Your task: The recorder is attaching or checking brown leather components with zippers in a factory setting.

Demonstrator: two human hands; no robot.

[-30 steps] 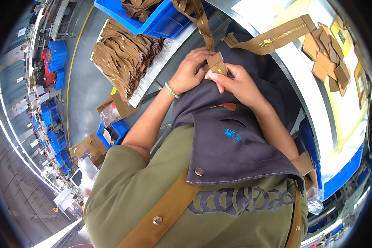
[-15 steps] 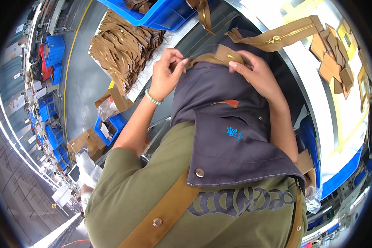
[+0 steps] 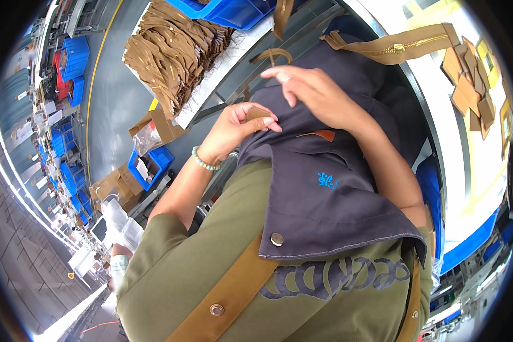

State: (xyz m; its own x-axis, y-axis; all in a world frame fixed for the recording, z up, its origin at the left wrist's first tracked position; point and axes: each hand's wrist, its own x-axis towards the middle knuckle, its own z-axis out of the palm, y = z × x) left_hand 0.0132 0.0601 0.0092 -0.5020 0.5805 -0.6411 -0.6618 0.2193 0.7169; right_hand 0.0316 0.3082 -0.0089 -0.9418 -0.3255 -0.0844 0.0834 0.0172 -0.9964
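My left hand [image 3: 236,128], with a beaded bracelet at the wrist, is closed over my apron-covered lap. Between its thumb and fingers sits a small flat brown piece [image 3: 259,113], partly covered by the fingers. To its right and a little farther off, my right hand [image 3: 319,97] has its fingers stretched out and nothing visible in them. Just beyond those fingertips a narrow brown strip [image 3: 272,54] curls, blurred; its far end is hard to make out. A brown zipper strip [image 3: 399,47] with gold teeth and a slider reaches from my lap onto the white table.
A thick pile of brown zipper strips [image 3: 174,51] covers a white board at the far left, beside a blue bin [image 3: 233,12]. Flat brown pieces [image 3: 470,82] lie on the white table [image 3: 444,142] at right. Cardboard boxes [image 3: 164,126] and a small blue bin [image 3: 154,165] stand at left.
Both hands have come nearer to me, and the right has swung left toward the left hand. The brown strip formerly between them is out of the right hand's fingers and curls beyond it.
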